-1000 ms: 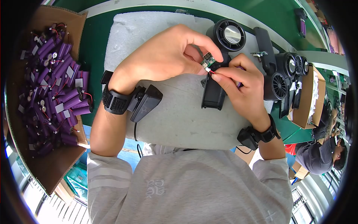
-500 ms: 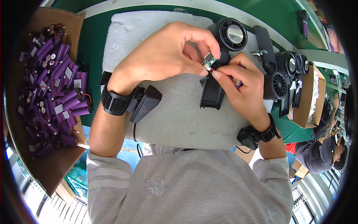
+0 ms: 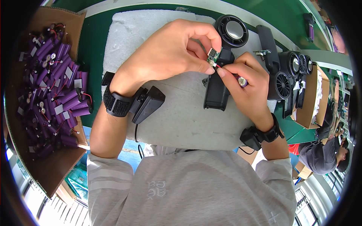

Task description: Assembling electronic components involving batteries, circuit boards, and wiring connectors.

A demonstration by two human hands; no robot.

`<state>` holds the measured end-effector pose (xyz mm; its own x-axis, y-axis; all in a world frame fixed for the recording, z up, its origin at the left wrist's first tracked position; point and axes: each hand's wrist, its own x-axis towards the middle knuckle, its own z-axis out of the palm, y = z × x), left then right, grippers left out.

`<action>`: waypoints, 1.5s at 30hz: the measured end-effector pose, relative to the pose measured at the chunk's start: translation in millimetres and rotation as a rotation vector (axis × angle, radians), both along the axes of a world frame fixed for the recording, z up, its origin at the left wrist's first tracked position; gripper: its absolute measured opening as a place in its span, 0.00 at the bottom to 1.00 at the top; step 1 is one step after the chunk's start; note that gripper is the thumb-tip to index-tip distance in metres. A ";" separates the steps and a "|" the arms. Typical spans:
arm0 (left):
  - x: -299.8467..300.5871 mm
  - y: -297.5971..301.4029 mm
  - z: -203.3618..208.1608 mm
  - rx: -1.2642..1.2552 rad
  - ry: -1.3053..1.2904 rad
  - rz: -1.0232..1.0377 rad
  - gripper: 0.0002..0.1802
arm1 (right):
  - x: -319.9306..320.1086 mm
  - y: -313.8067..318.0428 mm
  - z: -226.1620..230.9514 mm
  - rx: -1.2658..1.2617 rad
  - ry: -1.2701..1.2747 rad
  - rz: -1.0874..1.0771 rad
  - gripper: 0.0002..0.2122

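My left hand (image 3: pixel 166 54) is closed, pinching a small green circuit board (image 3: pixel 213 55) between thumb and fingers. A white plug with a red wire (image 3: pixel 217 66) meets the board's lower edge, and the thumb and forefinger of my right hand (image 3: pixel 249 88) grip that wire. A purple battery cell (image 3: pixel 243 81) also sits within my right hand, its metal end showing. Just beneath both hands lies a black handheld fan, its round head (image 3: pixel 234 31) at the far side and its handle (image 3: pixel 215 94) toward me. Whether the plug is fully seated cannot be made out.
The fan rests on a pale foam mat (image 3: pixel 177 113). At left stands a cardboard box (image 3: pixel 77 34) heaped with purple battery cells (image 3: pixel 69 96). More black fans (image 3: pixel 283 86) lie at right, beside another cardboard box (image 3: pixel 320 101). A person (image 3: pixel 320 156) sits further right.
Both hands have shifted slightly right with the board and wire. The fan has turned a little, its head moving away from me. The battery cell's end now shows more in my right hand.
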<state>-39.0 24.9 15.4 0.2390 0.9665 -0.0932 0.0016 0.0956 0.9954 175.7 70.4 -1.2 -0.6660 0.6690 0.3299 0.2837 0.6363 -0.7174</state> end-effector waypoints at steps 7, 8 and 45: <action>4.8 -1.6 -1.3 0.001 0.015 0.023 0.15 | 2.2 -2.9 1.2 0.071 -0.031 0.012 0.03; 4.7 -1.2 -0.4 0.003 0.040 0.011 0.16 | 1.9 -3.2 1.2 0.081 -0.026 0.014 0.03; 15.1 -7.1 0.4 0.286 0.445 0.115 0.13 | -6.7 -3.9 -4.6 -0.014 0.109 -0.160 0.14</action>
